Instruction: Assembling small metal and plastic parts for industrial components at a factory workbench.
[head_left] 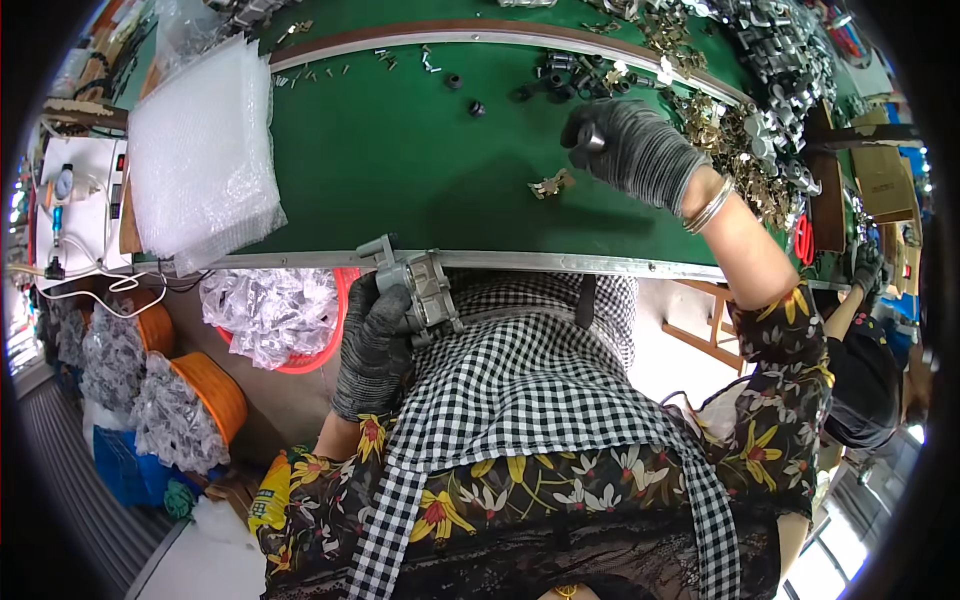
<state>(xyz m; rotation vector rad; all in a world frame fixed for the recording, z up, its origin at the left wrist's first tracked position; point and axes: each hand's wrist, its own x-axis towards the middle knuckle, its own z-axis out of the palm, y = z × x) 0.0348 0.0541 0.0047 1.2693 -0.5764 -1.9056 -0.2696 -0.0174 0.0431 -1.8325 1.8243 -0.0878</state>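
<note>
The left hand (pixel 375 345) grips a grey cast-metal assembly (pixel 420 290) at the near edge of the green bench (pixel 400 160). The right hand (pixel 630 150), fingers closed on a small dark cylindrical part (pixel 592 138), hovers over the bench. Steadying the assembly upright against the edge should ease fitting the part squarely.

Green-topped table (pixel 400 160) with a metal front edge (pixel 560 263) and a brown curved strip (pixel 450 32) across its far part; stack of bubble wrap sheets (pixel 200 150) on its left end, heaps of small metal parts (pixel 770 70) along its far right. White unit with cables (pixel 75 215) beside the table's left end, orange baskets (pixel 215 395) holding clear bags of parts (pixel 265 310) below the front edge, grey ribbed floor (pixel 75 480) lower left. Wooden frame (pixel 715 335) under the table at right, cardboard box (pixel 885 180) far right, bright daylight at a window (pixel 830 570) lower right.
</note>
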